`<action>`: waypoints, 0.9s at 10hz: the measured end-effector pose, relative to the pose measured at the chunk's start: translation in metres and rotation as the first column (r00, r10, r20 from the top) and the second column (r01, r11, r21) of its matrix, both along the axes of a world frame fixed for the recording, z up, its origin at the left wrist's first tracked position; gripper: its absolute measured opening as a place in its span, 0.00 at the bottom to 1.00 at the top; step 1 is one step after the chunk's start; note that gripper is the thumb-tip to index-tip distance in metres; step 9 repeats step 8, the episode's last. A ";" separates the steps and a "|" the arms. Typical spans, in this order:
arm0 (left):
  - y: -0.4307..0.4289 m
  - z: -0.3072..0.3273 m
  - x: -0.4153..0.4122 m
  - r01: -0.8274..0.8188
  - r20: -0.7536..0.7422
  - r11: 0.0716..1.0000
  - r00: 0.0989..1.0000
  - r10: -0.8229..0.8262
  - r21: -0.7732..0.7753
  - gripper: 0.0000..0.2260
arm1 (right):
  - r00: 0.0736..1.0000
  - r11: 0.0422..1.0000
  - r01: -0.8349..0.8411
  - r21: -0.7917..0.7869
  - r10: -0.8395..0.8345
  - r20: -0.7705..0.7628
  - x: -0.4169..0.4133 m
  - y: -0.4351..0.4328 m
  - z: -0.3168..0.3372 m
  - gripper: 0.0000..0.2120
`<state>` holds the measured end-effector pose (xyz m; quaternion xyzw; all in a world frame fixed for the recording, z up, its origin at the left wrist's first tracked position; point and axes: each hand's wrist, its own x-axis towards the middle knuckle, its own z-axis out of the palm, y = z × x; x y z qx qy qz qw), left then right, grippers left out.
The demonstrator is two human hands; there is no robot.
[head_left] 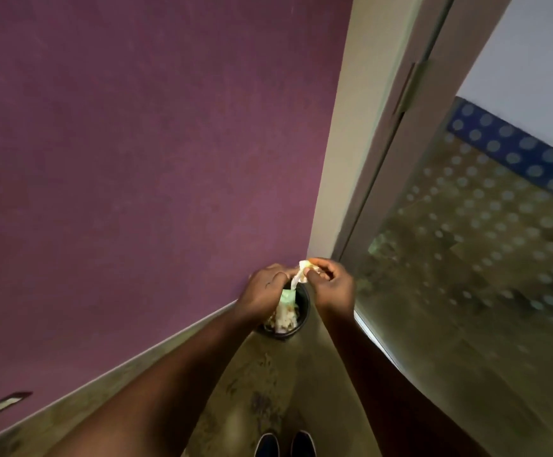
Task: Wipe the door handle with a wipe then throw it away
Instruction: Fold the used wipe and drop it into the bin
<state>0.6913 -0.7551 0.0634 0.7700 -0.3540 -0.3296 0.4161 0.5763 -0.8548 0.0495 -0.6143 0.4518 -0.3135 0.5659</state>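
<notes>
- Wall (130, 153): purple, fills the left and centre of the view; a pale skirting strip runs along its foot. A small rectangular plate (4, 403) is set low in it at far left.
- Door (486, 245): glass, right side, frosted dots across the pane and a blue dotted band higher up. Grey frame (344, 153) stands between door and wall. Door handle is not in view.
- Floor (268, 384): mottled olive-brown, narrow strip between wall and door.
- Forearms: both bare, reaching forward and down from the bottom edge, converging over the bin.
- Bin (303, 319): small, round, dark, on the floor in the corner where wall meets frame. Holds pale crumpled waste and a light green piece. Left wrist hides its left rim.
- Shoes (285, 445): two dark toes at the bottom edge, pointing at the bin.
- Left hand (263, 290): over the bin, fingers curled together around the lower end of the wipe.
- Right hand (329, 285): just beside the left, thumb and forefinger pinched on the upper end of the wipe.
- Wipe (303, 270): white, crumpled, stretched as a short strip between the two hands, directly above the bin opening, not yet inside it.
</notes>
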 end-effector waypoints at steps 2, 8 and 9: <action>0.016 -0.017 0.036 0.042 0.378 0.978 0.918 -0.118 0.205 0.32 | 0.960 0.987 -0.101 -0.121 0.065 -0.274 0.027 -0.020 -0.044 0.11; 0.043 -0.099 0.080 0.030 0.619 0.974 0.768 -0.165 0.222 0.28 | 0.831 0.893 -0.349 -0.282 0.156 -0.534 0.040 -0.021 -0.131 0.20; 0.043 -0.099 0.080 0.030 0.619 0.974 0.768 -0.165 0.222 0.28 | 0.831 0.893 -0.349 -0.282 0.156 -0.534 0.040 -0.021 -0.131 0.20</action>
